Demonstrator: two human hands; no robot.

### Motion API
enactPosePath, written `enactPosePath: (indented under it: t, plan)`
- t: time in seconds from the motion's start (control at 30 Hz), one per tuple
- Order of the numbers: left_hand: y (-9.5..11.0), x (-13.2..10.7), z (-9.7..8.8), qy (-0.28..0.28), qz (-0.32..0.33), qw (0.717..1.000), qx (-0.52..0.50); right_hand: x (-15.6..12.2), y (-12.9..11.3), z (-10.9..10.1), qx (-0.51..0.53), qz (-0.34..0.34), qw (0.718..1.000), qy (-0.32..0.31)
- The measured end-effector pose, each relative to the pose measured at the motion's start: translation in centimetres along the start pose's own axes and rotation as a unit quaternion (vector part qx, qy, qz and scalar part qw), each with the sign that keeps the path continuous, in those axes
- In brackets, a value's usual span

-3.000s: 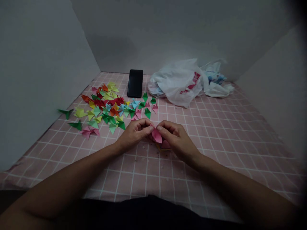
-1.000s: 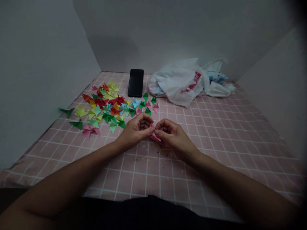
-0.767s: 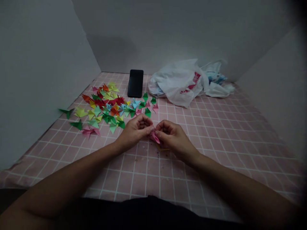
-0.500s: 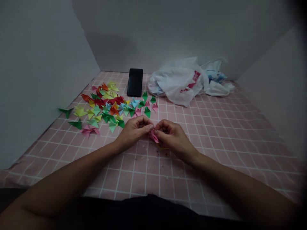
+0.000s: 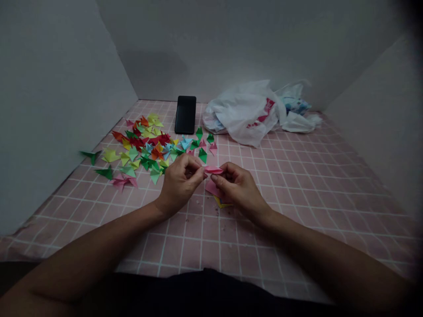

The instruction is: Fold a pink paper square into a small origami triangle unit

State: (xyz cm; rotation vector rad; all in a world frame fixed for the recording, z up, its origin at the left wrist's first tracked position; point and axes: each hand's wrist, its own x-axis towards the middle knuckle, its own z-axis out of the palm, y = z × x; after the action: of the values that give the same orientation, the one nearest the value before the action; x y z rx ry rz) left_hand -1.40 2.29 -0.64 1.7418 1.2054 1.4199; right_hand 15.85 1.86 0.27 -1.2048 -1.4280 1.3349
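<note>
A small folded piece of pink paper is held up between my two hands. My left hand pinches its left end between thumb and fingers. On the other end, the thumb and curled fingers of my right hand grip the same paper. Beneath my right hand lies a small stack of paper squares, pink on top with yellow showing at the lower edge; the hand hides part of it. Beyond my left hand spreads a heap of folded paper cranes in red, green, yellow, blue, orange and pink.
A black phone lies behind the heap. White plastic bags are crumpled at the back, right of the phone. The table has a pink checked cloth, and pale walls enclose it on the left, back and right.
The pink paper has risen and turned from pointing downward to lying nearly level. My left hand has shifted slightly left, and more of the paper stack now shows.
</note>
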Motion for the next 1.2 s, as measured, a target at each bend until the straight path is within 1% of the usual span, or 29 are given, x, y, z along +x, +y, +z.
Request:
enactPosePath:
  t: [0.07, 0.23, 0.33, 0.4, 0.53, 0.77, 0.87, 1.03, 1.2]
  plan:
    - [0.1, -0.2, 0.1, -0.006, -0.023, 1.000, -0.002, 0.1, 0.2, 0.0, -0.001, -0.004, 1.000, 0.003]
    - [0.1, -0.8, 0.6, -0.041, -0.123, 0.990, -0.057, 0.1, 0.7, 0.3, 0.025, 0.003, 1.000, 0.002]
    - [0.1, -0.9, 0.9, -0.045, -0.162, 0.980, -0.103, 0.2, 1.0, 0.4, 0.023, -0.022, 0.999, 0.017]
    - [0.3, -1.0, 1.0, -0.041, -0.191, 0.972, -0.130, 0.2, 1.2, 0.4, 0.042, -0.025, 0.999, 0.014]
    - [0.8, -1.1, 1.2, -0.050, -0.255, 0.944, -0.205, 0.1, 1.5, 0.5, 0.081, -0.018, 0.997, 0.002]
    - [1.4, -1.3, 1.3, -0.090, -0.331, 0.892, -0.293, 0.0, 1.6, 0.6, 0.079, -0.021, 0.997, 0.011]
    - [1.3, -1.3, 1.3, -0.098, -0.344, 0.883, -0.304, 0.0, 1.5, 0.5, 0.093, -0.006, 0.996, 0.000]
    - [0.8, -1.3, 1.4, -0.087, -0.335, 0.886, -0.307, 0.1, 1.3, 0.5, 0.135, 0.020, 0.991, -0.015]
    - [0.7, -1.1, 1.4, -0.085, -0.336, 0.891, -0.294, 0.0, 1.1, 0.5, 0.140, 0.027, 0.990, -0.023]
